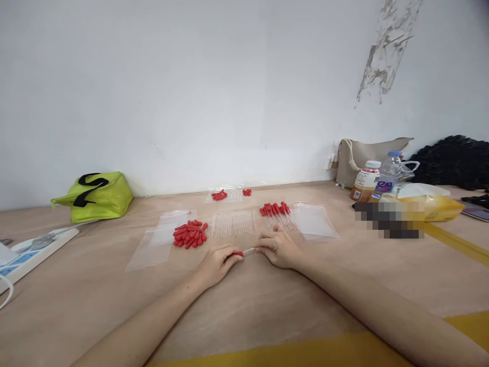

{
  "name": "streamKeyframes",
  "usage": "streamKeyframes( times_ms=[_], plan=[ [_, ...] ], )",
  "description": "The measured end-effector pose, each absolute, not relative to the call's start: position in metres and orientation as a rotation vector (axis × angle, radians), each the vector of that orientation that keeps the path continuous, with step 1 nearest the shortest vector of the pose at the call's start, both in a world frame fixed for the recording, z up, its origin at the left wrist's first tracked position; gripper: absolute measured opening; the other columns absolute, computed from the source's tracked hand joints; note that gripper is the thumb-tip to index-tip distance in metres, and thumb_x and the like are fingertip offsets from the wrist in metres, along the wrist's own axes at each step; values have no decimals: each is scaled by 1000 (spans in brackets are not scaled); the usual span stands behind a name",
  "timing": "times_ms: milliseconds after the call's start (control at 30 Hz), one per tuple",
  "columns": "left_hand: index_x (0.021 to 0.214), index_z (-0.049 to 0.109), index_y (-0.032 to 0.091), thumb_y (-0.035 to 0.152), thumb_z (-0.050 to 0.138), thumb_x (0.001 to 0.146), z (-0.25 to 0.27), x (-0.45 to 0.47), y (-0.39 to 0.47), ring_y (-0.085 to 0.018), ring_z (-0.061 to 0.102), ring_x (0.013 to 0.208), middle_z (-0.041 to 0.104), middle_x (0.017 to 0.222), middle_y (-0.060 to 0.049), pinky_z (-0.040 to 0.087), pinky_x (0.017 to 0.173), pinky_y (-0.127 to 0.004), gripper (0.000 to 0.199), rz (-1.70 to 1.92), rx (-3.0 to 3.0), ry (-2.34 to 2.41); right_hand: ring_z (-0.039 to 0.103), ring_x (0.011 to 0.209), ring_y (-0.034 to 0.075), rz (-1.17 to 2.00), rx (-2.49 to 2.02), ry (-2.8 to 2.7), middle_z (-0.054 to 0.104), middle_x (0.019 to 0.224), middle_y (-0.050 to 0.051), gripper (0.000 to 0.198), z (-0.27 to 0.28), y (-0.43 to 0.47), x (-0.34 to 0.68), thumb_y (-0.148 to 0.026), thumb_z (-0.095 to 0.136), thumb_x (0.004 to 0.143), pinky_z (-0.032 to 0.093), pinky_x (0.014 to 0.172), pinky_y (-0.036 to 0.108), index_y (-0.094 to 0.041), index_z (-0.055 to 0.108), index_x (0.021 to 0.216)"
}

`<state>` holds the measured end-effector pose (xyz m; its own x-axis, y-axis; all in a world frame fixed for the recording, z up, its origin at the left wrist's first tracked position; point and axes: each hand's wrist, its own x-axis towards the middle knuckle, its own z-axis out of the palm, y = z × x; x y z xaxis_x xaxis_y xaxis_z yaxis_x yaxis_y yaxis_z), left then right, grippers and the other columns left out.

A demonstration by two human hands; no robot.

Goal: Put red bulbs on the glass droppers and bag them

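My left hand (218, 265) pinches a red rubber dropper bulb (238, 254). A thin clear glass dropper tube (249, 250) runs from the bulb to my right hand (279, 247), whose fingers are closed on its other end. Whether the tube sits inside the bulb I cannot tell. Left of my hands lies a pile of loose red bulbs (190, 234). Beyond them, clear tubes (231, 223) lie side by side in rows. Several droppers with red bulbs on their tubes (275, 210) lie just behind my right hand.
Clear plastic bags (156, 239) lie left of the bulb pile, and another bag (315, 221) lies at right. More bulbs (219, 194) rest near the wall. A green bag (101, 196) and power strip (38, 257) stand left; bottles (367, 181) and a tissue pack (439, 204) stand right.
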<state>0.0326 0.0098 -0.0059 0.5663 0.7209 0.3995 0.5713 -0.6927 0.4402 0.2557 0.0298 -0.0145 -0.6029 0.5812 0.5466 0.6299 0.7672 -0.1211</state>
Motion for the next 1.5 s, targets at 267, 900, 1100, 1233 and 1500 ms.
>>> streamKeyframes(
  times_ms=[267,900,1100,1233,1500],
  plan=[
    [80,57,17,28,43,86,-11,32,13,-13,50,61,55,68,-1,37,57,-23,18,799,2716,1115,49,61,11,-149,-948,-2399,62,70,0,21,-12,19,243,-23,41,83,22,69,30,-19,60,73],
    [75,59,17,26,45,86,-9,23,16,-13,52,61,55,64,0,37,57,-23,20,902,2718,1094,45,74,13,-284,-879,-2437,60,76,4,24,-16,18,245,-30,43,85,20,71,31,-19,62,75],
    [72,60,17,25,43,87,-7,22,18,-15,52,63,57,63,-2,37,61,-25,25,763,2921,951,42,72,13,-447,-816,-2506,59,72,3,25,-15,19,248,-29,42,85,19,67,32,-18,61,72],
    [74,60,18,25,41,88,-6,22,17,-16,52,66,58,67,-3,38,62,-26,24,726,2906,948,43,73,14,-452,-835,-2498,60,72,3,24,-15,19,249,-29,44,84,19,68,32,-19,61,72],
    [116,44,21,30,53,80,-10,19,18,-14,53,70,56,95,-4,44,66,-27,38,958,2539,1267,50,71,14,-190,-1405,-2185,63,73,2,26,-4,28,247,-29,41,83,21,74,33,-20,62,71]
  ],
)
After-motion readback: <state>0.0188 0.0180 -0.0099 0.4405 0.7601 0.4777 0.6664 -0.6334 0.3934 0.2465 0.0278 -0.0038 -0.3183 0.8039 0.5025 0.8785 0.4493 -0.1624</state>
